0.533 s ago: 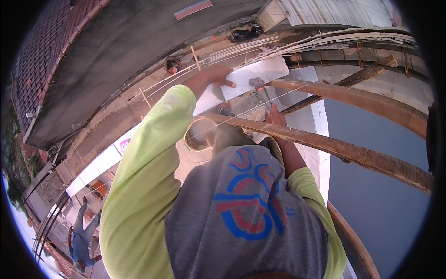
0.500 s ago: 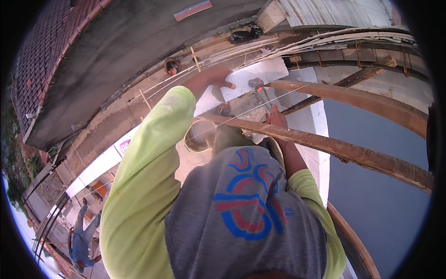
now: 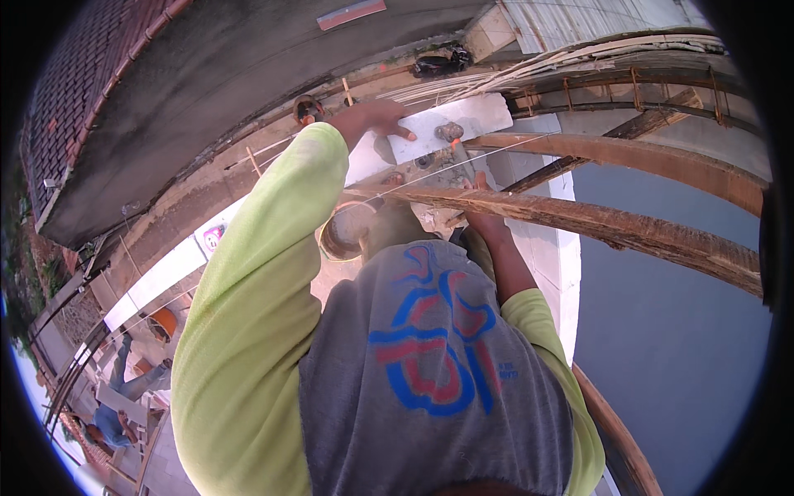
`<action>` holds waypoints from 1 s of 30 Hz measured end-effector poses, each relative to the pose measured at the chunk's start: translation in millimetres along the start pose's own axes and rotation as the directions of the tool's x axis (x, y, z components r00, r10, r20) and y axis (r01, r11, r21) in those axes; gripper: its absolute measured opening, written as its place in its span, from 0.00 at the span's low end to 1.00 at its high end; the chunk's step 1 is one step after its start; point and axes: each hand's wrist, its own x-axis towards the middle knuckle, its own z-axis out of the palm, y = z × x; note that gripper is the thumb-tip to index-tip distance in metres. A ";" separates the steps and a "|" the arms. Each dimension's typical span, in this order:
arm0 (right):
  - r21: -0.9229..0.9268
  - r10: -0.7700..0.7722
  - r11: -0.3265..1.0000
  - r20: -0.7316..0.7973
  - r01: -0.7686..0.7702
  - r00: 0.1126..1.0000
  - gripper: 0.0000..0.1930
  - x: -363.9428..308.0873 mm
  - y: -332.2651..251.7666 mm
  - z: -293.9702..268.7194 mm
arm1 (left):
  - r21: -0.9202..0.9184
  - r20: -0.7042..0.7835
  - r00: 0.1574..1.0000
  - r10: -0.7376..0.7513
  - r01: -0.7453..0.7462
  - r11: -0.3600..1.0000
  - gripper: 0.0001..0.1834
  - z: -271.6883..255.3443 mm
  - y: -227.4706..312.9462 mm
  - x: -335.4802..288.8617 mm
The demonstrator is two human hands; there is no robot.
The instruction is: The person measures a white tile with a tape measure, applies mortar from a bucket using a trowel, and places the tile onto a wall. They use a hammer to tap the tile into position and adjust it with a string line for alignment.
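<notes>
My left hand lies over the left end of a white block on top of the wall, its thumb stretched out on the block. The other fingers are partly hidden at the far edge. In my right hand is the handle of a mallet with a dark grey head and an orange band. Its head is over the near part of the block; whether they touch, I cannot tell. Grey mortar shows beside the block. A round bucket stands near my body.
Wooden beams run from beside my right hand to the right. A thin string crosses close to the mallet. Bamboo poles and steel bars lie at the far right. Down at the lower left, another person is beside a light panel.
The mallet and my right hand have moved slightly up and left, bringing its head over the block. My left hand stays on the block. The person below has shifted posture.
</notes>
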 end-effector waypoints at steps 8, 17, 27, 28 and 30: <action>0.221 0.097 0.968 0.105 -0.118 0.990 0.22 -77.4 38.0 -34.1 | -0.045 0.040 0.998 -0.040 0.041 0.998 0.38 7.6 -8.5 3.3; 0.781 0.411 0.088 0.536 -0.618 0.737 0.09 -9.3 99.3 22.4 | 0.067 0.155 0.984 0.085 -0.096 0.993 0.51 -16.5 29.7 39.8; 0.828 0.604 -0.561 0.407 0.002 0.685 0.05 60.7 55.5 72.6 | 0.214 0.001 0.972 0.234 -0.229 0.950 0.82 -0.8 39.9 75.2; 0.810 0.624 -0.581 0.383 0.076 0.681 0.07 65.9 56.7 77.1 | 0.200 0.015 0.977 0.214 -0.212 0.956 0.83 -2.0 48.1 76.4; 0.710 0.606 -0.690 0.464 0.137 0.646 0.07 76.8 14.5 58.3 | 0.158 0.017 0.993 0.115 -0.116 0.981 0.84 0.0 35.8 59.9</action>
